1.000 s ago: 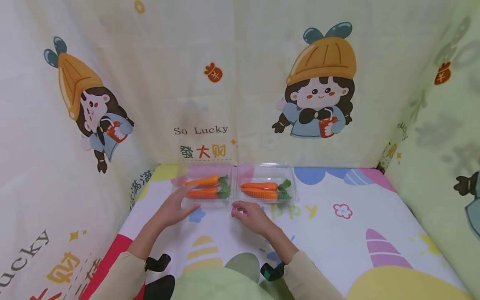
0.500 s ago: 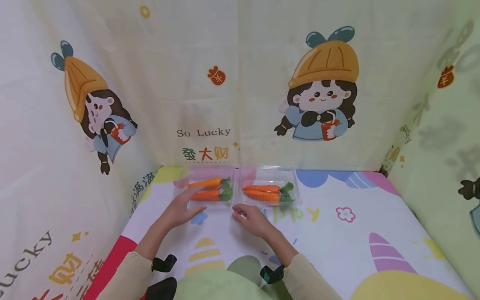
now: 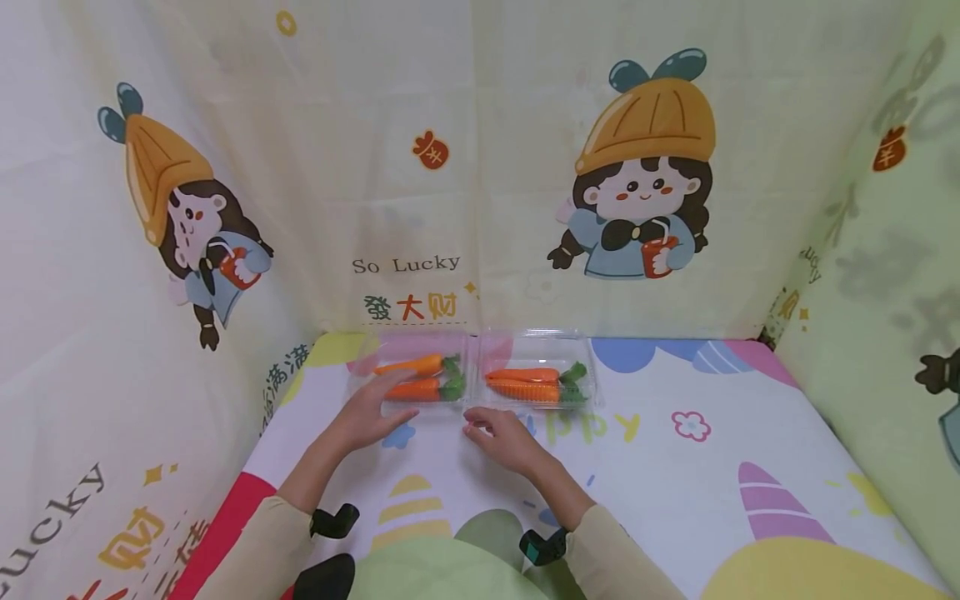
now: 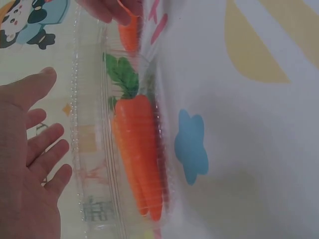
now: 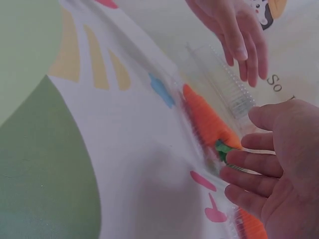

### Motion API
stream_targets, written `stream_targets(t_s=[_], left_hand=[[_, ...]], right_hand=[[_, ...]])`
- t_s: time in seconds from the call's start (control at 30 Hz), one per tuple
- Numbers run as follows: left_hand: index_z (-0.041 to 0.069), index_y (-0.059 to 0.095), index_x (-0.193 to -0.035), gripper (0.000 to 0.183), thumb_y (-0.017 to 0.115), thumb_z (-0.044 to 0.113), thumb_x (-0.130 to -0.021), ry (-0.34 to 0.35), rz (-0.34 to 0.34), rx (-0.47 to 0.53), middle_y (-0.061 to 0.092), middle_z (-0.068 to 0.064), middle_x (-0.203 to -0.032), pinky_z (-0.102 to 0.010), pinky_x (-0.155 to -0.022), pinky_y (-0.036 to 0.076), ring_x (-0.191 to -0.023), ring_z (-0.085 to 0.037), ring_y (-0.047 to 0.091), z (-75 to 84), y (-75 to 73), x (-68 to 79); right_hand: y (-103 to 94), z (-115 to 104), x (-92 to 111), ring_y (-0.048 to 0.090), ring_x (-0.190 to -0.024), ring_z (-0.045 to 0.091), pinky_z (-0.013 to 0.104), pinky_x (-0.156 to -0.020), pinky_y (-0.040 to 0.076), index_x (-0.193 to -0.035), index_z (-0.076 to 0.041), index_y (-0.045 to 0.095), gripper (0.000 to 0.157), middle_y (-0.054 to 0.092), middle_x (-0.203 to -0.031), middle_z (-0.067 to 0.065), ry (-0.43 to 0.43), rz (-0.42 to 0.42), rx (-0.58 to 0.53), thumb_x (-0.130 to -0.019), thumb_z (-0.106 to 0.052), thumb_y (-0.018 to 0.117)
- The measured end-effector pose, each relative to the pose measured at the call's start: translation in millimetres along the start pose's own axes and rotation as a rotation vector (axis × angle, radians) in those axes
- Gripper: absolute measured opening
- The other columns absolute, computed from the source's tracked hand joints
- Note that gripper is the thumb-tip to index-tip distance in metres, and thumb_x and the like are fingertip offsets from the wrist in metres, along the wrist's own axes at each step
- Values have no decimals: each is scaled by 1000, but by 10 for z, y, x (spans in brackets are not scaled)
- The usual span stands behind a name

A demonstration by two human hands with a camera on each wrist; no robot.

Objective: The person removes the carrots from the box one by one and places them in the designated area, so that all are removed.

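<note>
Two clear plastic boxes stand side by side at the back of the table. In the left box (image 3: 459, 401) lie an upper carrot (image 3: 423, 364) and a lower carrot (image 3: 417, 389), green tops to the right. The right box (image 3: 592, 402) holds another pair of carrots (image 3: 525, 390). My left hand (image 3: 369, 414) hovers over the left box's front left part, fingers spread, hiding the carrot tips in the head view. Near the gap between the boxes is my right hand (image 3: 508, 437), its fingers loosely bent and holding nothing. The right wrist view shows that palm (image 5: 299, 174) beside the box.
A patterned cloth (image 3: 585, 492) covers the table. Printed curtains (image 3: 510, 183) close it in behind and on both sides, directly behind the boxes. Dark wrist cameras are strapped at the left wrist (image 3: 335, 522) and right wrist (image 3: 543, 547).
My left hand has shifted slightly to the right over the left box. The right hand stays nearly in place, and the boxes and carrots have not moved. The head view has tilted a little.
</note>
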State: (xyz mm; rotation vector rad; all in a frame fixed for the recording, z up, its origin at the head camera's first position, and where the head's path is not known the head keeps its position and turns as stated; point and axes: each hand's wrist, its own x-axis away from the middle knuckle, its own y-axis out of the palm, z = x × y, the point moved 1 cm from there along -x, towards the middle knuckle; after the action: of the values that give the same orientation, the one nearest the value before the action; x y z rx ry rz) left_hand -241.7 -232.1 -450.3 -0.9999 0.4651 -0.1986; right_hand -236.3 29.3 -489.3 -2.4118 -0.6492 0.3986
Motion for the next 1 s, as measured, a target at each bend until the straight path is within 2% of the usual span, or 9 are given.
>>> stream_targets(t_s=[0.27, 0.47, 0.8, 1.0], left_hand=[[13, 51, -140, 63, 74, 32, -84, 8, -14, -21, 55, -3, -141, -50, -104, 47, -128, -26, 53, 31, -7, -37], [12, 52, -138, 63, 76, 30, -83, 29, -3, -27, 56, -5, -140, -50, -103, 48, -126, -27, 55, 25, -3, -40], [11, 53, -137, 62, 78, 25, -82, 35, 2, 5, 57, -6, -139, -51, -102, 48, -126, -28, 55, 3, 29, -51], [11, 53, -138, 63, 77, 27, -82, 29, -13, 5, 56, -5, -140, -51, -102, 48, -126, -27, 55, 2, 48, -69]], right_hand=[[8, -10, 15, 61, -117, 29, 46, -98, 52, -129, -1, 59, 41, 66, -125, 14, 36, 14, -5, -98, -29, 55], [37, -16, 17, 61, -117, 31, 48, -98, 52, -130, 0, 57, 42, 66, -123, 16, 31, 32, -27, -98, -26, 56], [32, -28, 36, 60, -119, 30, 49, -100, 50, -133, -1, 55, 43, 64, -126, 16, 69, 44, -52, -98, -26, 56], [54, -14, 42, 60, -120, 30, 49, -100, 50, -133, -3, 56, 44, 64, -129, 14, 95, 43, -44, -99, -30, 54]])
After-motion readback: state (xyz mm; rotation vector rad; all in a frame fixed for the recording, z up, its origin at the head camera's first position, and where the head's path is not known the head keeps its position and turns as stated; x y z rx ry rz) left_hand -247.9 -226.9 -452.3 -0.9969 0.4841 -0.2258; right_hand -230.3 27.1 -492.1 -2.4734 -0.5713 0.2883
